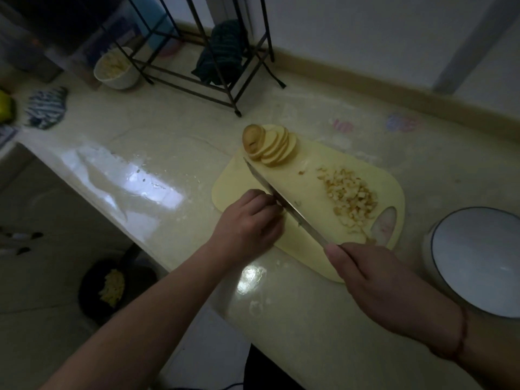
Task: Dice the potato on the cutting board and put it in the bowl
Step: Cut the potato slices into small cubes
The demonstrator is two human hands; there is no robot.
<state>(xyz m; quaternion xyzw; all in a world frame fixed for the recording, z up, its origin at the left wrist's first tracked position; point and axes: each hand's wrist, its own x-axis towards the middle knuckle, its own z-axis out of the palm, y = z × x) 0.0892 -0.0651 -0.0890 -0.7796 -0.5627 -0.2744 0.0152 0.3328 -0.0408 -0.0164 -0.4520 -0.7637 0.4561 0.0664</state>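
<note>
A pale yellow cutting board (304, 190) lies on the counter. A row of potato slices (268, 144) leans at its far end. A heap of diced potato (349, 195) sits on its right side. My right hand (385, 282) grips the handle of a long knife (278, 195), whose blade slants across the board. My left hand (249, 220), fingers curled, presses down on potato pieces right against the blade; the pieces are almost hidden under the fingers. A white bowl with a dark rim (478, 260) stands to the right of the board, with nothing in it.
A black wire rack (213, 66) with a dark cloth (222, 52) stands at the back. A white bowl of cut food (115, 68) sits at the far left, near a striped cloth (46, 108). Below the counter edge a dark pan (112, 285) holds yellow pieces.
</note>
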